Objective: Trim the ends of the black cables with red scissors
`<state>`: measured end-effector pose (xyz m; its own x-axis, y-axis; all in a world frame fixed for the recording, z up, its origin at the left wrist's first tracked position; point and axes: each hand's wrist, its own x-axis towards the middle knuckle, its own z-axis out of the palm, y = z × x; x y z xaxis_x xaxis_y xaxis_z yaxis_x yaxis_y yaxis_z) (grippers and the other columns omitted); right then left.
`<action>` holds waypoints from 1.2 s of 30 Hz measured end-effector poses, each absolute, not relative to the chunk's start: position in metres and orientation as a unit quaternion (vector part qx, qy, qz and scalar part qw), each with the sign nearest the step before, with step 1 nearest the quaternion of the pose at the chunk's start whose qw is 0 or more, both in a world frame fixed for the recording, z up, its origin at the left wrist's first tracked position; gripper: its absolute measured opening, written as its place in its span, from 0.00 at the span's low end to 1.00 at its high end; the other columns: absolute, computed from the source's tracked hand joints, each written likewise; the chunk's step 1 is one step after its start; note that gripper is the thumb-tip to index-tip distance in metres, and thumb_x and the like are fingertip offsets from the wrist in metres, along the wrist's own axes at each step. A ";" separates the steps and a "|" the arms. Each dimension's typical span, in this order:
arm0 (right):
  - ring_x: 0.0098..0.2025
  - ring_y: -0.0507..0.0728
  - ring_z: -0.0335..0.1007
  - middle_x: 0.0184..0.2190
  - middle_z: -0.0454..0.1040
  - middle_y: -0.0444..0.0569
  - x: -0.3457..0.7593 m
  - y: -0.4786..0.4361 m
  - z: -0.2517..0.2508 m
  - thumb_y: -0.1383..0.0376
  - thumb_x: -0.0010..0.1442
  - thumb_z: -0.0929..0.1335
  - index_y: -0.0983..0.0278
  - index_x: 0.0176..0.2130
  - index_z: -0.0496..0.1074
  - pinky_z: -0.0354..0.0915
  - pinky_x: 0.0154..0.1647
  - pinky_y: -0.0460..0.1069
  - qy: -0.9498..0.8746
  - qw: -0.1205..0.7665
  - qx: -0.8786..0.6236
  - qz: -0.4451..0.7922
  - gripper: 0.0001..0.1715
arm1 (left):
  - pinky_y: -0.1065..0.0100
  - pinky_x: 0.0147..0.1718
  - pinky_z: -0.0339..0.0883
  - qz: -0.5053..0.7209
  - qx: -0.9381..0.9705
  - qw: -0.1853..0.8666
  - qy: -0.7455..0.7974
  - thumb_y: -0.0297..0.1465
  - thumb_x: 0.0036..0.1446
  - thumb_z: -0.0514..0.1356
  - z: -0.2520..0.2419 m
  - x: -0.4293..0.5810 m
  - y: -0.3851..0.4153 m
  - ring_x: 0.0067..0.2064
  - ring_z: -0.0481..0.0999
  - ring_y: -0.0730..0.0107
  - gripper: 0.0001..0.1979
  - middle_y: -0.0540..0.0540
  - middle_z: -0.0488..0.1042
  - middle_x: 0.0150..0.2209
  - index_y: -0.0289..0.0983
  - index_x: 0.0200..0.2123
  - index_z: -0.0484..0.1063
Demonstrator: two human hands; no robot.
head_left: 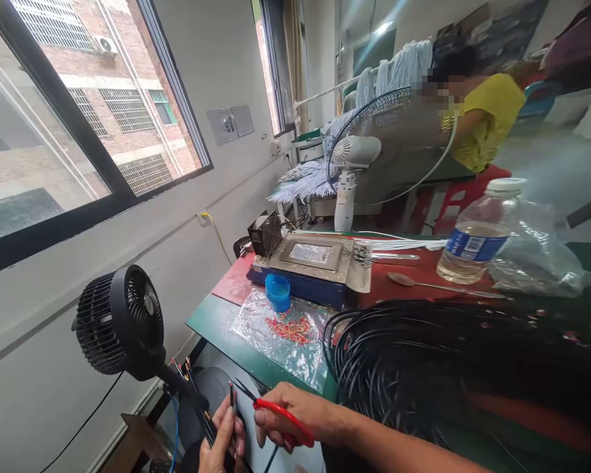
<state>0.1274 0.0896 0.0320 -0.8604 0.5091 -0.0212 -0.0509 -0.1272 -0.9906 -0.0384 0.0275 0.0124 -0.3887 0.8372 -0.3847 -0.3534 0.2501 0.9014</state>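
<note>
Cable (232,395) is pinched in my left hand (224,430), off the near edge of the desk (209,320); my right hand (295,410) grips scissors (303,431). I judge work part-done: scraps (291,330) present, coil (374,361) apparently left.

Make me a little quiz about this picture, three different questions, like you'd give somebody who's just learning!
1. Which hand holds the red-handled scissors with dark, pointed blades?

2. What lies spread on the crinkled clear plastic sheet, near the small round blue cup?
A) Big white buttons
B) Tiny red and yellowish pieces
C) Long green leaves

3. True or false: the clear plastic bottle with a blue label stands upright with its round white cap on.

Key:
1. The right hand.
2. B.
3. True.
</note>
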 end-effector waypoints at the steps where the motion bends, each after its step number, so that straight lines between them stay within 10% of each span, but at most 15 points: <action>1: 0.16 0.43 0.55 0.16 0.60 0.40 0.127 0.090 0.032 0.45 0.51 0.63 0.72 0.29 0.72 0.52 0.16 0.39 -0.630 0.185 -0.179 0.733 0.31 | 0.78 0.05 0.46 0.579 0.197 0.519 0.597 0.41 0.34 0.65 0.010 -0.038 0.027 0.12 0.59 0.81 0.26 0.54 0.66 0.15 0.38 0.40 0.70; 26: 0.14 0.43 0.54 0.15 0.61 0.40 0.123 0.090 0.020 0.47 0.54 0.62 0.72 0.29 0.72 0.51 0.15 0.39 -0.628 0.145 -0.220 0.732 0.29 | 0.80 0.11 0.53 0.624 0.135 0.541 0.547 0.37 0.31 0.67 -0.004 -0.037 0.029 0.11 0.59 0.83 0.48 0.53 0.67 0.10 0.31 0.56 0.52; 36: 0.12 0.44 0.54 0.12 0.60 0.40 0.123 0.089 0.022 0.49 0.55 0.61 0.72 0.27 0.72 0.51 0.12 0.39 -0.583 0.141 -0.199 0.775 0.29 | 0.80 0.11 0.50 0.634 0.140 0.505 0.568 0.37 0.27 0.69 -0.001 -0.033 0.027 0.12 0.58 0.85 0.23 0.54 0.62 0.08 0.37 0.33 0.76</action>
<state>0.1230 0.0894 0.0225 -0.8811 0.4506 -0.1438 0.0131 -0.2805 -0.9598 -0.0333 0.0269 -0.0005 -0.4511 0.7994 -0.3968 -0.4820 0.1560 0.8622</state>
